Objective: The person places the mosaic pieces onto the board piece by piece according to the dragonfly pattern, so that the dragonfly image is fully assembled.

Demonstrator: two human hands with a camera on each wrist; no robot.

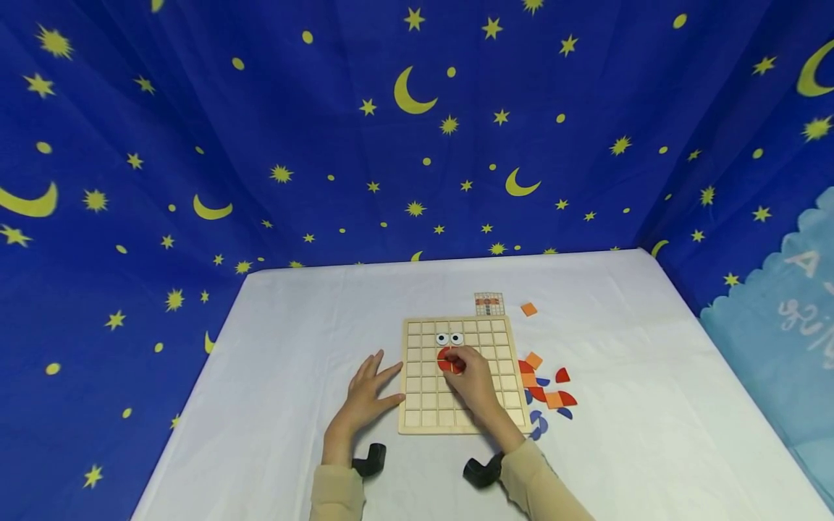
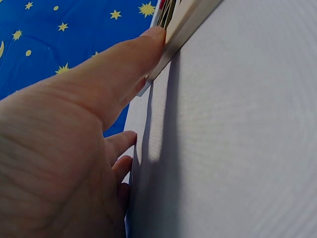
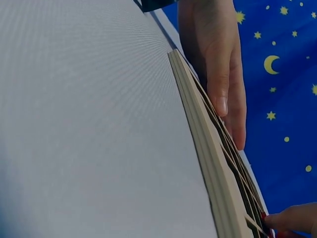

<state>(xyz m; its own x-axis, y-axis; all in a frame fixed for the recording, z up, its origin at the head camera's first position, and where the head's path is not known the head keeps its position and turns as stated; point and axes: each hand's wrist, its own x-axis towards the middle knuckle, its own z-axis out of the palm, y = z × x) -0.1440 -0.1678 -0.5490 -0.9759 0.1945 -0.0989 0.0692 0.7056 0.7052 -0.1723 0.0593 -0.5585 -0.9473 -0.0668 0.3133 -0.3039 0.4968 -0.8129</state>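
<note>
Beige-sleeved right hand at flat red quarter-circles, grip unclear; left hand spread, touching pale wooden grid board. Likely seating; should need flush press.

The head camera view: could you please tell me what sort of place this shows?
Probably a small play or filming corner: blue star-and-moon cloth hangs behind and beside a white-covered table bearing a wooden grid board and coloured pieces.

I'm standing by a curtained-off booth: blue star-and-moon cloth surrounds a white tabletop on three sides. Home or studio, I can't tell.
</note>
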